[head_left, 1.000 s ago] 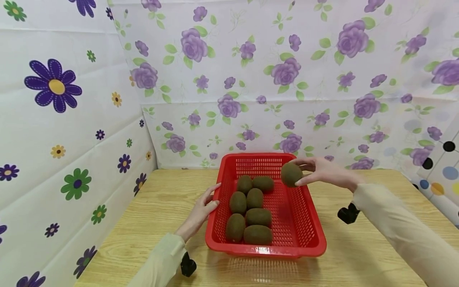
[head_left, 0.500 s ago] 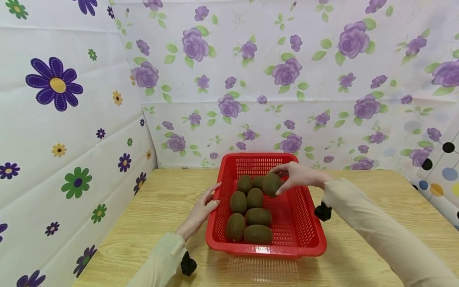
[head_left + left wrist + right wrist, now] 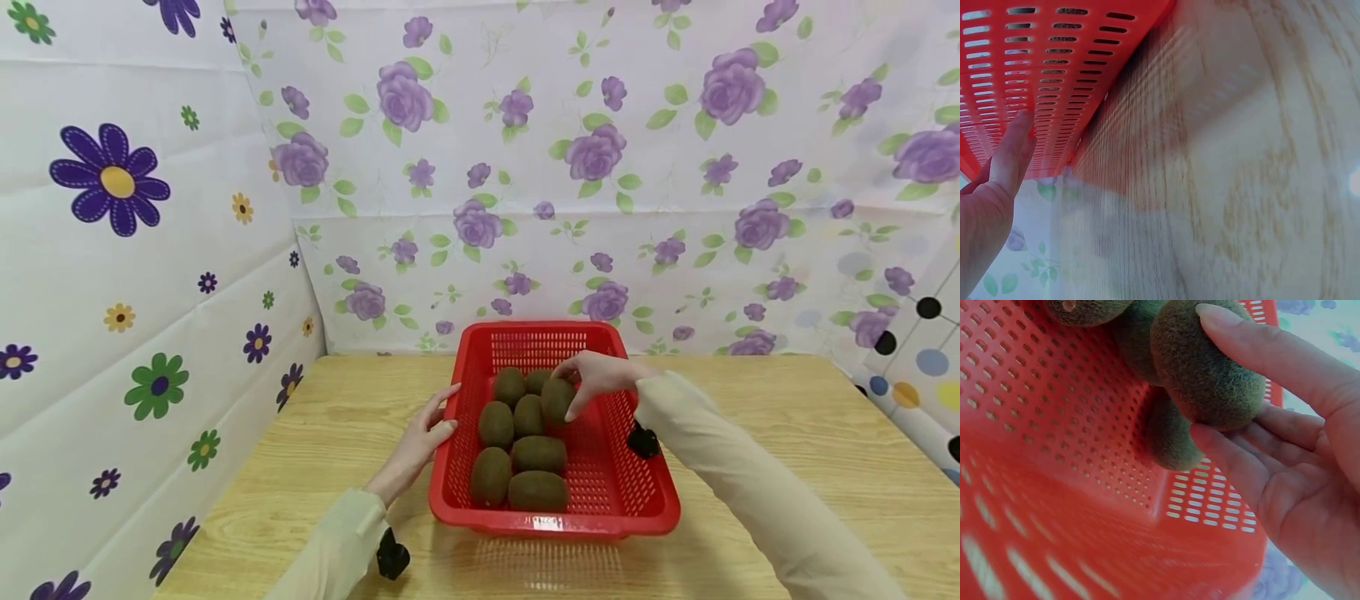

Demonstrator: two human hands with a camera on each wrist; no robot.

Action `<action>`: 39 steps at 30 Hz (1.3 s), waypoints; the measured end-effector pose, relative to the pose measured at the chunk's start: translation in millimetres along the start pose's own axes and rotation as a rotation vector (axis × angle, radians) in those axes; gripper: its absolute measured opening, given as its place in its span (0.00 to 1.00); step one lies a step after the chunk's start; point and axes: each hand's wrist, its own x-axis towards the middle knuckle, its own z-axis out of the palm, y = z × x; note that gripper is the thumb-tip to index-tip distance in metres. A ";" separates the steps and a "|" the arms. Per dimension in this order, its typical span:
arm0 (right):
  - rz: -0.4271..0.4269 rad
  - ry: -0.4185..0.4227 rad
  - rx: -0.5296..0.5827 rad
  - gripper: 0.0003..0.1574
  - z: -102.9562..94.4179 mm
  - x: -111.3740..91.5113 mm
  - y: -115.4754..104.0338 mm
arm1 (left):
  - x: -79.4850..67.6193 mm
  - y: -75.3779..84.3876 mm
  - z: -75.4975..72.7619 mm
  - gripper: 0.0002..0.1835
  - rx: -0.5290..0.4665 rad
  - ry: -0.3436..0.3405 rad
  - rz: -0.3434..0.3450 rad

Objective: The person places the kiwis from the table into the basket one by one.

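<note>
A red plastic basket (image 3: 558,525) with slotted walls stands on the table, holding several brown fuzzy kiwis (image 3: 538,492) along its left side. Inside it, my right hand (image 3: 602,375) pinches one kiwi (image 3: 557,402) between thumb and fingers, right beside another kiwi (image 3: 528,415). The right wrist view shows the thumb on top of this held kiwi (image 3: 1204,369), and a kiwi (image 3: 1172,434) partly hidden behind it. At the basket's left rim rests my left hand (image 3: 414,442); in the left wrist view its fairly straight fingers (image 3: 1009,153) lie against the slotted outer wall (image 3: 1054,75).
The wood-grain table (image 3: 360,400) extends on both sides of the basket. Behind it hangs a flowered cloth (image 3: 480,167), with another patterned cloth (image 3: 150,292) on the left. A black wrist device (image 3: 642,442) overlaps the basket's right wall in the head view.
My right hand has carried the kiwi left and down, from above the basket's right rim to beside the other kiwis. The left hand has stayed at the left rim.
</note>
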 end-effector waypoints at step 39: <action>0.173 0.016 0.038 0.37 26.4 9.5 22.2 | 1.4 -2.6 0.4 0.29 -0.014 0.015 0.003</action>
